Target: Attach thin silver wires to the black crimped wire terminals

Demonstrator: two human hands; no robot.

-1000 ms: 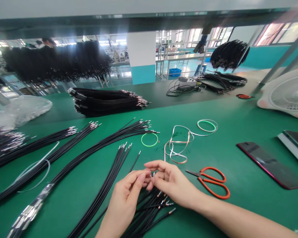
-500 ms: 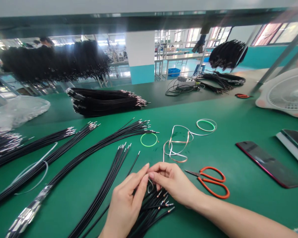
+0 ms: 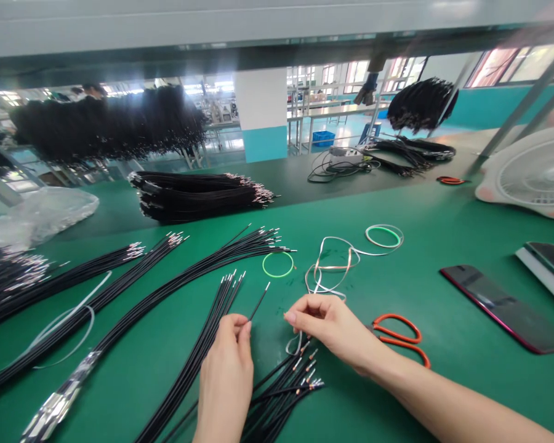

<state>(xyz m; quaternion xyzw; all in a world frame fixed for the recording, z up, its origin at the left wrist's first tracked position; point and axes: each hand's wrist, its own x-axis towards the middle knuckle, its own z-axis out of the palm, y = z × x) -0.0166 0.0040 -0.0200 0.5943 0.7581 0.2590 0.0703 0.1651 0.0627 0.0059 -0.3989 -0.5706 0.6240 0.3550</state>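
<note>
My left hand (image 3: 226, 369) is closed in a pinch on a single black cable (image 3: 260, 300), whose pale tip points up and away. To its right, my right hand (image 3: 323, 323) pinches a thin white strip (image 3: 321, 284). A tiny copper-coloured end shows at the fingertips, and a loop of the strip hangs beneath them. Below the hands lies a pile of black cables (image 3: 281, 394) with copper and silver tips. Left of my left hand runs a bundle of black cables (image 3: 207, 332). Orange-handled scissors (image 3: 399, 332) lie beyond my right wrist, their blades hidden behind it.
More black cable bundles (image 3: 166, 295) lie leftward, one wrapped in clear film. A thick cable stack (image 3: 198, 197) sits behind. Green rings (image 3: 277, 264) rest mid-table. A phone (image 3: 503, 307) and a white fan (image 3: 530, 172) stand right. A shelf edge (image 3: 258, 37) crosses overhead.
My hands were together and have moved apart. The left has drawn back left and now pinches a black cable; the right stays near its place with the strip.
</note>
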